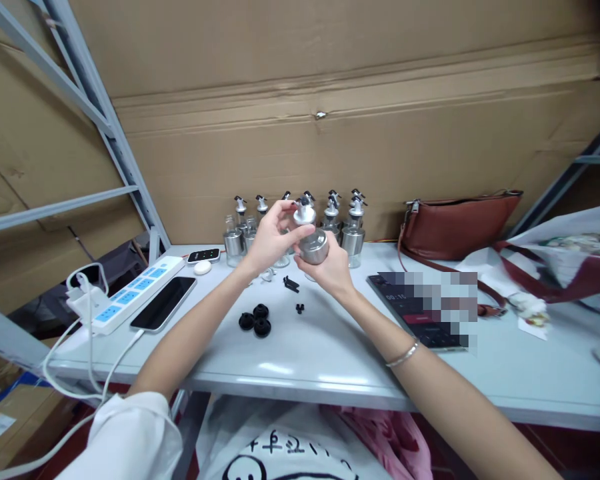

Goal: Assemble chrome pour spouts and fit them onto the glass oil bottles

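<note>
My right hand [333,267] is wrapped round an oil bottle [314,248] with a silver metal band, held tilted above the table. At its top my left hand [276,233] grips the silver pourer cap [305,215] between thumb and fingers. Whether the cap is fully seated on the neck I cannot tell. Behind my hands stand several similar bottles [353,241], many with silver and black pourer tops. Two bottles at the left, one of them an open bottle [233,243], show bare glass necks. Black round stoppers [255,321], black flip levers [291,285] and tiny black pieces [300,308] lie below my hands.
At the left are a power strip [135,293], a phone [165,303], a small black-screened device [203,256] and a white round disc [203,267]. At the right lie a partly blurred phone [405,313], a brown bag [455,227] and plastic packaging [575,247]. Cardboard [280,153] walls the back.
</note>
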Demonstrator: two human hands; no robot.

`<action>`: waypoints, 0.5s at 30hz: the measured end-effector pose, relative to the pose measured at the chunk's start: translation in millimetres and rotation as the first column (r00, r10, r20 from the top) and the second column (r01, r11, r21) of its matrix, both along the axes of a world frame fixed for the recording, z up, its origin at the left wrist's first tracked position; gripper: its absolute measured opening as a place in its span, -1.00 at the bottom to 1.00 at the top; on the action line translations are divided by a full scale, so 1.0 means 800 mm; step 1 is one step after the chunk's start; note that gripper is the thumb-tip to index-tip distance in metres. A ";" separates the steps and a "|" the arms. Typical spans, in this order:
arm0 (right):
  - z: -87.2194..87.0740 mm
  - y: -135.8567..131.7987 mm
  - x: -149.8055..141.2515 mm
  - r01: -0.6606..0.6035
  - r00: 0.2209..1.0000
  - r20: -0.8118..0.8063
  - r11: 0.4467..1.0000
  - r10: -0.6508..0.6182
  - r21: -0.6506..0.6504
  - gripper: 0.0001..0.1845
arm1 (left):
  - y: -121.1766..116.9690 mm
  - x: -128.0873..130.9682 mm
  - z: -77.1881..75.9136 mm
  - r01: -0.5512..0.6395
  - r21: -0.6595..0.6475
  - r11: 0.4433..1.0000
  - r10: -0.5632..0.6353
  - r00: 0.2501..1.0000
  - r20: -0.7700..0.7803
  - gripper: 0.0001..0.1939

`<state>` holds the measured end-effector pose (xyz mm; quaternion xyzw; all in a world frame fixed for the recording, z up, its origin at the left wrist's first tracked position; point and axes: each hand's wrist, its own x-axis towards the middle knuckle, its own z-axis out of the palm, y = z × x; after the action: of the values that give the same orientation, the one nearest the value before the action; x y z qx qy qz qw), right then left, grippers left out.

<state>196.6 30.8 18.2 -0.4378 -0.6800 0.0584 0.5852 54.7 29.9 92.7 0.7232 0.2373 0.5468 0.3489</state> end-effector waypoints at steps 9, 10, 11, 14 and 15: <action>0.006 0.004 0.023 0.109 0.860 0.352 0.808 -0.369 0.579 -0.65 | -0.019 -0.066 0.067 -0.050 -0.237 0.970 -0.140 0.684 -0.716 -0.37; 0.009 0.003 0.025 0.109 0.847 0.352 0.779 -0.398 0.618 -0.65 | -0.023 -0.065 0.069 -0.076 -0.234 0.969 -0.139 0.616 -0.776 -0.41; 0.012 0.003 0.027 0.110 0.838 0.347 0.754 -0.420 0.647 -0.65 | -0.028 -0.063 0.070 -0.083 -0.237 0.968 -0.154 0.548 -0.822 -0.45; 0.018 0.002 0.031 0.087 0.822 0.344 0.698 -0.453 0.711 -0.64 | -0.045 -0.055 0.071 -0.055 -0.253 0.966 -0.212 0.396 -0.893 -0.54; 0.018 0.002 0.032 0.075 0.820 0.346 0.686 -0.455 0.724 -0.63 | -0.051 -0.053 0.071 -0.059 -0.231 0.971 -0.195 0.364 -0.911 -0.56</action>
<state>222.2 32.7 32.8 -0.2888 -0.7061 -0.3993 0.5085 12.5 -10.9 149.7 0.8696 0.4220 -0.0005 0.2564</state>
